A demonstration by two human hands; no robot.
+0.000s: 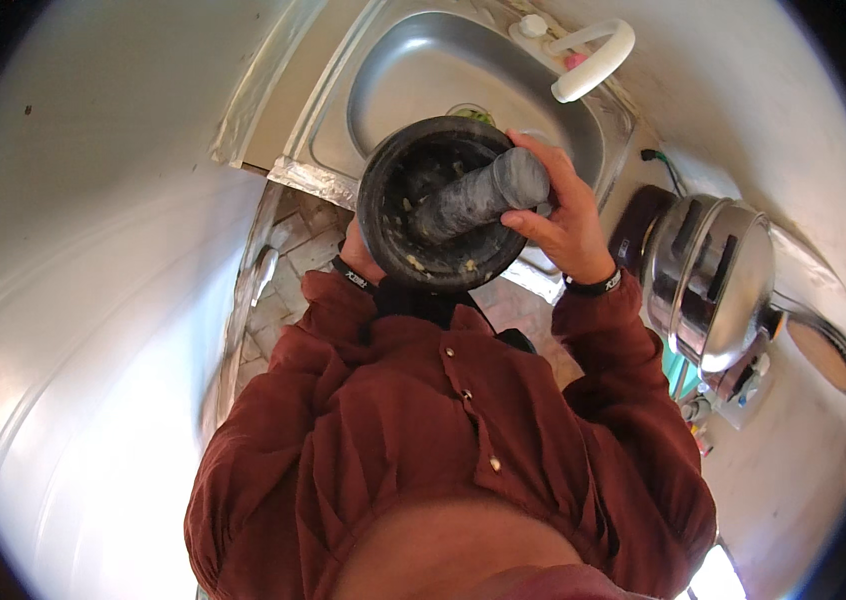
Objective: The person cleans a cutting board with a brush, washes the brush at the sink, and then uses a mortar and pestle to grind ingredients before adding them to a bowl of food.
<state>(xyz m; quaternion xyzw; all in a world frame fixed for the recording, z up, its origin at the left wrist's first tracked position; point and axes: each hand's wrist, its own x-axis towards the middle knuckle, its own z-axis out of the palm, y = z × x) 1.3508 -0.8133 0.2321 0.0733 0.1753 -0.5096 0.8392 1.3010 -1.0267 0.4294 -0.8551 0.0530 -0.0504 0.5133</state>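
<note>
A dark stone mortar (373, 202) is held over the near side of the sink, its opening facing up towards me. Inside leans a grey stone pestle (479, 191), its thick end sticking out over the right rim. Small pale crushed bits cling to the mortar's inner wall. My left hand (363, 251) supports the mortar from the left and below, its fingers mostly hidden behind the bowl. With thumb and fingers spread around the pestle's upper end, my right hand (569, 214) grips it at the mortar's right edge.
Behind the mortar lies a stainless steel sink basin (408, 82), where a small clear container (473, 112) holds something green. A white curved faucet (595, 64) reaches over the basin. To the right stands a lidded steel pot (738, 300). Foil (310, 178) covers the counter's front edge.
</note>
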